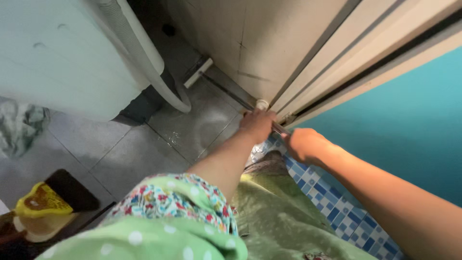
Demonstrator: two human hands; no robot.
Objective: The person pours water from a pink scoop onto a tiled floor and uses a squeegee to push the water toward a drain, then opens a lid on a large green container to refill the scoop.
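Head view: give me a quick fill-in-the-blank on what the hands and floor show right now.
1. Both hands, left hand and right hand, reach down to the foot of the sliding ____.
2. The wall on the right is painted ____.
3. The hose curving to the floor by the white machine is ____ in colour.

Missing words: door; blue; white

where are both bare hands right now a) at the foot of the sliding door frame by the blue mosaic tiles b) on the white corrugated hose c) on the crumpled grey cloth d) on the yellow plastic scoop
a: the left hand and right hand meet at the base of the sliding door frame, beside the blue mosaic tiles.
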